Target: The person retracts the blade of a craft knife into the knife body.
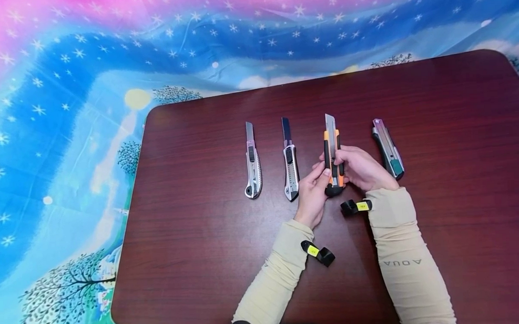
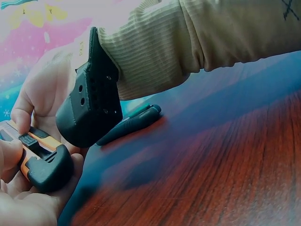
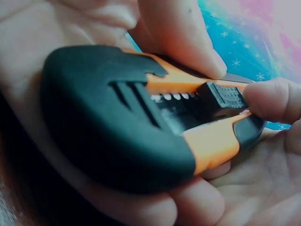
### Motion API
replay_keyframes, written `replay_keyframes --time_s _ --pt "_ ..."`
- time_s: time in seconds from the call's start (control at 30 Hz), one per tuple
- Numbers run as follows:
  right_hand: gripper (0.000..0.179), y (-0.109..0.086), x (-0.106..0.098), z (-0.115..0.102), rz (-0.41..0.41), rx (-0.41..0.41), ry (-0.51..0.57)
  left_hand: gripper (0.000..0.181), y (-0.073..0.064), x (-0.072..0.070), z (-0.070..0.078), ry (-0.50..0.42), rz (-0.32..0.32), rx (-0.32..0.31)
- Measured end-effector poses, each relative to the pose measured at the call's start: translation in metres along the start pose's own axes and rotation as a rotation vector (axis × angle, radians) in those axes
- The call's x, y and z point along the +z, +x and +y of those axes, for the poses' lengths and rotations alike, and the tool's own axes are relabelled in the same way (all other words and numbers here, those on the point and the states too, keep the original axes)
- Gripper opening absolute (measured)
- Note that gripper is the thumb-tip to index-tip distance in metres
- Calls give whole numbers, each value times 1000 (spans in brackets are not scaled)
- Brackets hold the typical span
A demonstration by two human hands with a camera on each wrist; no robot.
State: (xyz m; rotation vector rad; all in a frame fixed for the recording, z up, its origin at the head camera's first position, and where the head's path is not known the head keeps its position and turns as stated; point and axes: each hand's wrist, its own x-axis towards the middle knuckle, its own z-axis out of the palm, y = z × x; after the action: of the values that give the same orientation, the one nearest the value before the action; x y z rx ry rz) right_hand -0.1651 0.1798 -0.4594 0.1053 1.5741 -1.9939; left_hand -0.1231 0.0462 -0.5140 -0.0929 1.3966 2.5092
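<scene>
An orange and black utility knife (image 1: pixel 332 143) is held between both hands, its blade (image 1: pixel 329 121) sticking out away from the body. My left hand (image 1: pixel 313 191) grips the handle from the left, and its thumb touches the black slider (image 3: pixel 223 96) in the right wrist view. From the right, my right hand (image 1: pixel 362 168) holds the handle with its thumb along the side. The black end cap (image 2: pixel 51 169) faces the left wrist camera. Parts of the fingers are hidden beneath the handle.
Left of the hands lie a silver utility knife (image 1: pixel 253 167) with a bare blade and another (image 1: pixel 291 173) with a dark blade. Right of them rests a grey and black knife (image 1: pixel 388 148) with a green slider. Under everything is a reddish-brown table (image 1: pixel 194 255); a patterned cloth (image 1: pixel 238 39) hangs behind.
</scene>
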Motion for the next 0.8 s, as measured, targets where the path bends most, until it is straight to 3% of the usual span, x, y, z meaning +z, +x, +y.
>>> replay_keyframes --time_s 0.27,0.8 --pt "37 0 1 0 22 7 -72 39 0 1 1 -6 12 -1" --pt "42 4 2 2 56 28 -114 39 1 -1 2 -28 -8 -26"
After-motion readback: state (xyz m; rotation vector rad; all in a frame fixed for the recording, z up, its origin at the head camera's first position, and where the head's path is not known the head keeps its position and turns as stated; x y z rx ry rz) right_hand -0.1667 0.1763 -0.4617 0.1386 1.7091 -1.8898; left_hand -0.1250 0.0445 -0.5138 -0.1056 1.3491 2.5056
